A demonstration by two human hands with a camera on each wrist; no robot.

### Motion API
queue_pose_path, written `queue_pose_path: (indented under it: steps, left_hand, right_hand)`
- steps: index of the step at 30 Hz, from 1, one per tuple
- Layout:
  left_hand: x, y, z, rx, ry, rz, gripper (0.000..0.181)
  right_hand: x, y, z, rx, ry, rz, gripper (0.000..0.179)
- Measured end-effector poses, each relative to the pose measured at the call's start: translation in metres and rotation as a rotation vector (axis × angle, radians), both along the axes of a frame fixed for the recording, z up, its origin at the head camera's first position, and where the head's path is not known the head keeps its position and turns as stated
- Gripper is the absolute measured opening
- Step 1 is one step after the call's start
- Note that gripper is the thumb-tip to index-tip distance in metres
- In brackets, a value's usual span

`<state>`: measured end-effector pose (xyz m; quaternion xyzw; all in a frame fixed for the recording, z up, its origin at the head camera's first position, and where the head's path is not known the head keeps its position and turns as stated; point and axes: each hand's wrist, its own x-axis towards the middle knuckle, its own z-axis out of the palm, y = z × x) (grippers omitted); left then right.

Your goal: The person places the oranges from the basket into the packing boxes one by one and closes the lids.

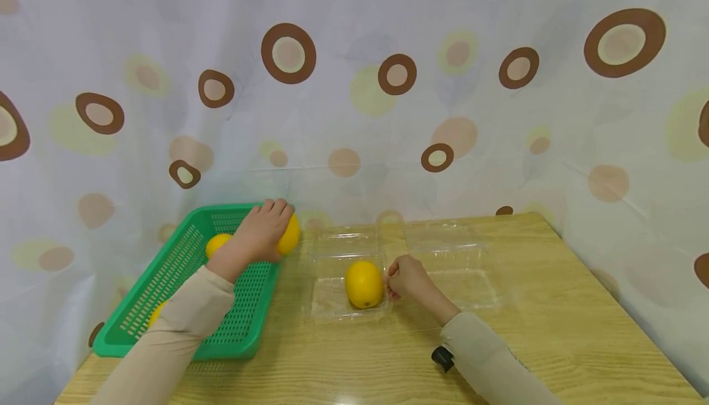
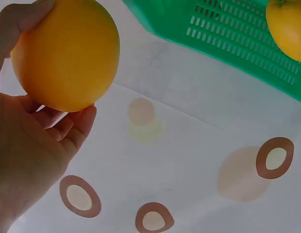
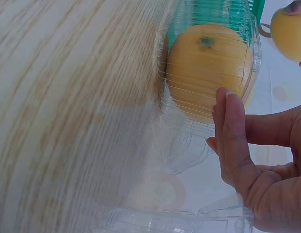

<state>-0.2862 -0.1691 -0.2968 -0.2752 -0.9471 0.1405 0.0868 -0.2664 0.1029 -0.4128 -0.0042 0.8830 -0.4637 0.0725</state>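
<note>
My left hand [image 1: 256, 232] holds an orange [image 1: 289, 236] above the far right corner of the green basket [image 1: 191, 351]. The left wrist view shows the thumb on one side of this orange [image 2: 68, 58] and the fingers on the other. Another orange [image 1: 364, 284] sits in a clear plastic container [image 1: 327, 306] on the table. At that container's right wall is my right hand [image 1: 411, 279]. In the right wrist view its fingers [image 3: 230, 126] lie against the clear wall, with the thumb opposite, pinching the rim.
Inside the basket lie more oranges [image 1: 219, 244], partly hidden by the left arm. A second clear container [image 1: 465, 288] stands on the wooden table [image 1: 554, 331], right of the first. Both have lids folded back. A patterned curtain [image 1: 332, 116] hangs behind the table.
</note>
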Motion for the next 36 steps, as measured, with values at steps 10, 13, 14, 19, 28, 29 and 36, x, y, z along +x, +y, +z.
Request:
queue_pose_path:
  steps: [10, 13, 14, 19, 28, 29, 36]
  left_hand:
    - [0.006, 0.031, -0.013, -0.104, -0.097, -0.111, 0.08]
    - [0.007, 0.039, -0.019, -0.169, -0.093, -0.15, 0.079]
    - [0.007, 0.042, -0.021, -0.189, -0.094, -0.163, 0.078]
    - [0.009, 0.053, -0.034, -0.25, -0.174, -0.179, 0.082]
    - [0.008, 0.066, -0.051, -0.308, -0.266, -0.109, 0.084]
    - [0.008, 0.067, -0.053, -0.308, -0.275, -0.102, 0.083]
    - [0.002, 0.076, -0.063, -0.31, -0.346, -0.054, 0.075]
  right_hand:
    - [0.002, 0.001, -0.002, -0.014, 0.006, 0.001, 0.01]
    - [0.003, 0.001, -0.002, -0.017, 0.006, -0.001, 0.01]
    - [0.003, 0.001, -0.002, -0.016, 0.009, 0.0, 0.01]
    - [0.004, 0.001, -0.002, -0.021, 0.007, -0.002, 0.01]
    - [0.005, 0.0, -0.002, -0.005, 0.009, -0.003, 0.01]
    - [0.004, 0.0, -0.002, 0.0, 0.011, -0.002, 0.01]
    - [0.001, -0.001, -0.002, 0.033, 0.021, 0.002, 0.011]
